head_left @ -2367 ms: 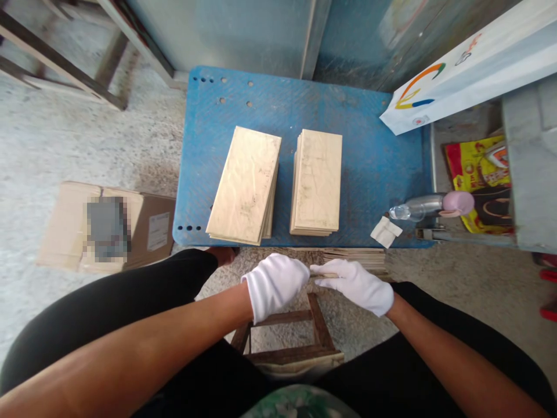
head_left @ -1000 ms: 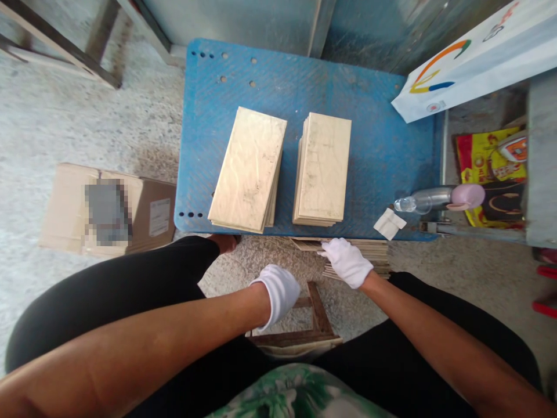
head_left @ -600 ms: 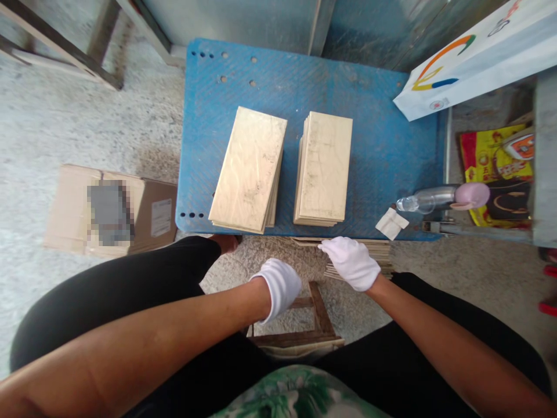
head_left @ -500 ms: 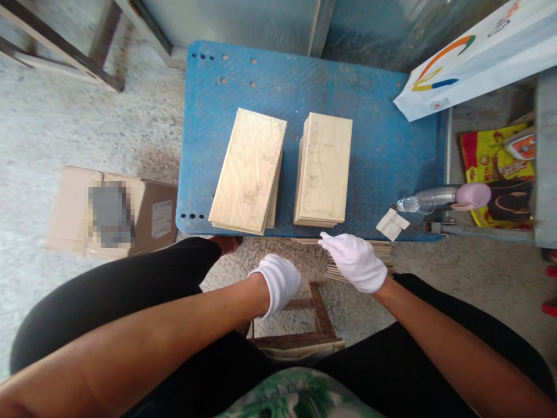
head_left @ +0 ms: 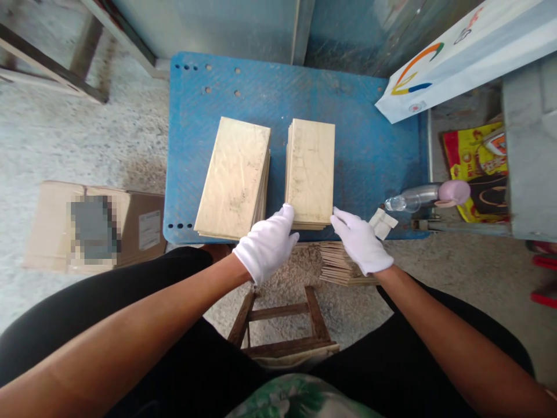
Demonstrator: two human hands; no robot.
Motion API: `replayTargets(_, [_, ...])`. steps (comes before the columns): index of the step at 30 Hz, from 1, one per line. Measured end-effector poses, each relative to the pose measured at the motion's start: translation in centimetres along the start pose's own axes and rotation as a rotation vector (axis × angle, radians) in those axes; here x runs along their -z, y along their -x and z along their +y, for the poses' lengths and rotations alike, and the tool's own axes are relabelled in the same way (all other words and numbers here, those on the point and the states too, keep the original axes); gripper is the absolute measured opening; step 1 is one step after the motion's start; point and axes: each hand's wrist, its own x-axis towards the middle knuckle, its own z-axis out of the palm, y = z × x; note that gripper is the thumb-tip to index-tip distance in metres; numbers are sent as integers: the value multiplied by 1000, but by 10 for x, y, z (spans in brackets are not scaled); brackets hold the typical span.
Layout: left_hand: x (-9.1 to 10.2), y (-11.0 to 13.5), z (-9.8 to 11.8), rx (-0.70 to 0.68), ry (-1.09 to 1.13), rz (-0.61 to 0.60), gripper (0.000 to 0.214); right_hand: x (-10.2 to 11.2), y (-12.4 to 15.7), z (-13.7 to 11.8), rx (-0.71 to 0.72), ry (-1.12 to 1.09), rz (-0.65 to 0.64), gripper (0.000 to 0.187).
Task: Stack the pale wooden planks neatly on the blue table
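Two stacks of thin pale wooden boards lie on a blue table [head_left: 357,157]. The left stack [head_left: 235,174] is slightly askew, its top board turned against those below. The right stack [head_left: 312,171] stands straighter. My left hand [head_left: 268,244], in a white glove, is at the near left corner of the right stack, thumb and fingers apart. On the other side, my right hand [head_left: 359,239], also gloved in white, has its fingertips at the near right corner. Neither hand grips a board; whether the fingertips press on the edges is hard to tell.
Below the table's front edge sits another pile of boards [head_left: 342,264]. To the right are a bottle with a pink cap [head_left: 452,190], a folded white paper [head_left: 385,223] and a white bag [head_left: 456,64]. A cardboard box [head_left: 143,220] stands at left, a wooden stool [head_left: 278,312] between my knees.
Both hands have moved forward to the near corners of the right stack. My left hand has opened from a curled shape. The view has shifted a little.
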Motion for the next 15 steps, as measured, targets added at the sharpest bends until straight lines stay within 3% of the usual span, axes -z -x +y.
replayTargets(8, [-7,2,5,46,109,-7,65,-8,4,-5,35,1,14,43])
replayTargets(15, [-8,7,14,42,191,31,67,-4,3,-9,-41,-184,-22,40])
